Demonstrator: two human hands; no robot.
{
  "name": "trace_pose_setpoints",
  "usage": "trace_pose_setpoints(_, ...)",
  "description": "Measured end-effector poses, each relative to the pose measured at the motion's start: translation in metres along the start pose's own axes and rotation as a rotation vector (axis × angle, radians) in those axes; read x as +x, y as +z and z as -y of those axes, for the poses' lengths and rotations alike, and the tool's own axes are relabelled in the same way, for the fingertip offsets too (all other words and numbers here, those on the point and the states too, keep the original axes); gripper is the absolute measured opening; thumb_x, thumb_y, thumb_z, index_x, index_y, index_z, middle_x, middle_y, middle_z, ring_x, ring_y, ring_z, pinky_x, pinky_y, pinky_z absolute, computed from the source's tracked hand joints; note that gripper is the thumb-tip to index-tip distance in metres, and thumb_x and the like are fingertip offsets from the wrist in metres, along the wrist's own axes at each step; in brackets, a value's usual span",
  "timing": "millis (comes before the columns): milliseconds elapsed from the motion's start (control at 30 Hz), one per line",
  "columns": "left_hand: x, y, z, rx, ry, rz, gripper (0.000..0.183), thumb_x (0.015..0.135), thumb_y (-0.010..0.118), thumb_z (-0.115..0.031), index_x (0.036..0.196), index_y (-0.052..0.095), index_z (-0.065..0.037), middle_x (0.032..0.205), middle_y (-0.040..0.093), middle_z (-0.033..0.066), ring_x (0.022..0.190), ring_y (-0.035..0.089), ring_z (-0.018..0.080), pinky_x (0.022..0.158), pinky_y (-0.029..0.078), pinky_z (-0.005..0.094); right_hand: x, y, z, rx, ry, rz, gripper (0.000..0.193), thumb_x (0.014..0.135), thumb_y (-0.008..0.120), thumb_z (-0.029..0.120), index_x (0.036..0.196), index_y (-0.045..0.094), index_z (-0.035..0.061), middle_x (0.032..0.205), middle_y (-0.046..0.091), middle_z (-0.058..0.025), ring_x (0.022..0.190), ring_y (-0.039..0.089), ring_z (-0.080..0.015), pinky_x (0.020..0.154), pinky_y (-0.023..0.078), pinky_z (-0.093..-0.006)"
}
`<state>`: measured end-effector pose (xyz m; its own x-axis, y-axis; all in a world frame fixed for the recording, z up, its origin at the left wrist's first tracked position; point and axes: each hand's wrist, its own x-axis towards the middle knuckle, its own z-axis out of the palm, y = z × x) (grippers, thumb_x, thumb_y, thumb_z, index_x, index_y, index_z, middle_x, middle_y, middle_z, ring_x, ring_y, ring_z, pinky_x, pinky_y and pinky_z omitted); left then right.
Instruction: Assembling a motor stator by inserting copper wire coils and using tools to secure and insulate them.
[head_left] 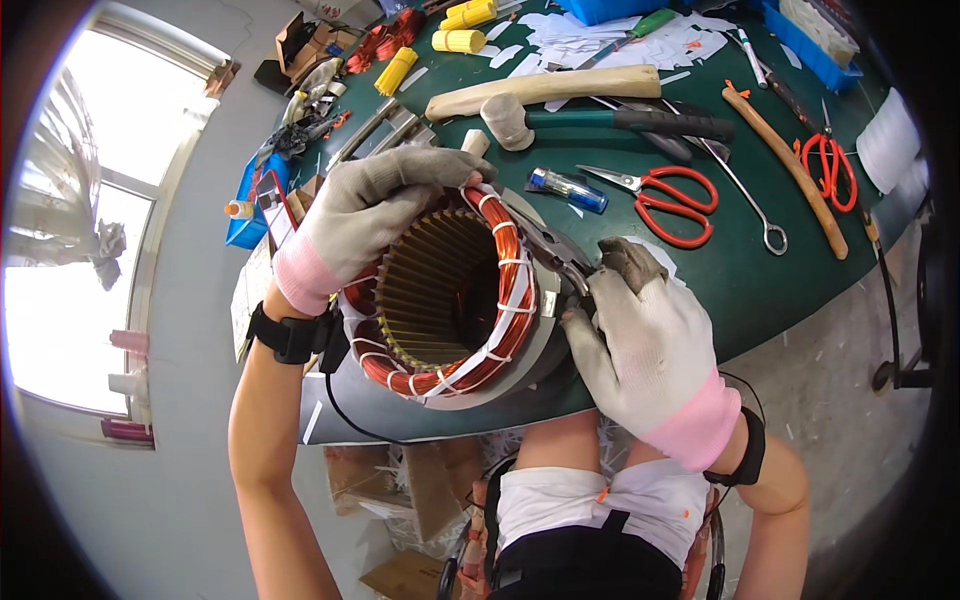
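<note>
A motor stator [430,335] stands on the table in front of me, its slotted iron bore facing up. Around its top runs a ring of red copper winding [516,290], bound with white lacing and strips. My left hand [385,195], in a grey-white glove with a pink cuff, reaches over the far left of the ring, fingertips closed on the winding's far edge. At the stator's right side, my gloved right hand [640,340] grips a pair of pliers [552,248]. The pliers' jaws point up and left toward the winding; their exact contact is hard to see.
Beyond the stator lie a mallet [508,122], a wooden stick [545,90], red-handled scissors [665,200], a blue lighter-like item [568,190] and a metal rod with a ring end [773,236]. Further right are a curved wooden stick [790,170] and more red scissors [830,170].
</note>
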<state>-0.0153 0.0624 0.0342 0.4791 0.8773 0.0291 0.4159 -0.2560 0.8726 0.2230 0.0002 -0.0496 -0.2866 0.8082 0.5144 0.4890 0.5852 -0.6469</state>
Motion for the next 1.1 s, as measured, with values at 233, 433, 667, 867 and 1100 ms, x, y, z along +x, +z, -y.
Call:
trace_pose_setpoints(233, 0.003, 0.002, -0.008, 0.24, 0.047, 0.06, 0.033, 0.087, 0.038, 0.01, 0.112, 0.059, 0.003, 0.117, 0.06, 0.0121, 0.112, 0.055, 0.0186, 0.102, 0.04, 0.0326, 0.001, -0.01, 0.011, -0.104, 0.081, 0.091, 0.01, 0.076, 0.061, 0.005, 0.079, 0.052, 0.0002, 0.07, 0.052, -0.0157, 0.054, 0.053, -0.0346, 0.048, 0.042, -0.0398)
trace_pose_setpoints(433, 0.005, 0.001, 0.002, 0.188, 0.109, 0.082, 0.03, 0.093, 0.042, 0.003, 0.119, 0.056, 0.001, 0.113, 0.059, 0.0052, 0.109, 0.055, 0.0133, 0.1, 0.04, 0.0288, 0.001, -0.017, 0.0, -0.071, 0.037, 0.132, 0.01, 0.08, 0.057, 0.005, 0.083, 0.051, -0.0019, 0.071, 0.049, -0.0203, 0.059, 0.051, -0.0373, 0.052, 0.041, -0.0388)
trace_pose_setpoints(667, -0.018, 0.007, 0.02, 0.142, -0.09, -0.293, 0.033, 0.094, 0.04, 0.0, 0.124, 0.054, -0.001, 0.116, 0.058, 0.0036, 0.107, 0.054, 0.0113, 0.096, 0.04, 0.0234, -0.016, -0.037, 0.008, 0.65, 0.527, 0.096, 0.023, 0.083, 0.066, 0.017, 0.087, 0.05, 0.0018, 0.072, 0.049, -0.0017, 0.06, 0.048, -0.0062, 0.049, 0.038, -0.0259)
trace_pose_setpoints(867, -0.063, 0.023, 0.014, 0.057, -0.036, -0.481, 0.042, 0.092, 0.047, -0.017, 0.131, 0.044, -0.001, 0.118, 0.057, 0.0093, 0.106, 0.054, 0.0123, 0.093, 0.042, 0.0239, -0.037, -0.07, 0.054, 1.701, 0.644, -0.104, 0.031, 0.085, 0.063, 0.01, 0.067, 0.038, 0.0091, 0.08, 0.046, -0.0135, 0.061, 0.056, -0.0198, 0.037, 0.05, -0.0286)
trace_pose_setpoints(1100, -0.076, 0.019, 0.027, -0.238, -0.012, -0.536, 0.041, 0.094, 0.046, -0.021, 0.13, 0.043, 0.0, 0.121, 0.054, 0.0103, 0.109, 0.055, 0.0157, 0.095, 0.044, 0.0285, -0.059, -0.126, 0.073, 1.699, 0.375, 0.434, 0.027, 0.091, 0.05, 0.014, 0.073, 0.044, -0.0048, 0.098, 0.044, -0.0239, 0.082, 0.054, -0.0426, 0.057, 0.056, -0.0555)
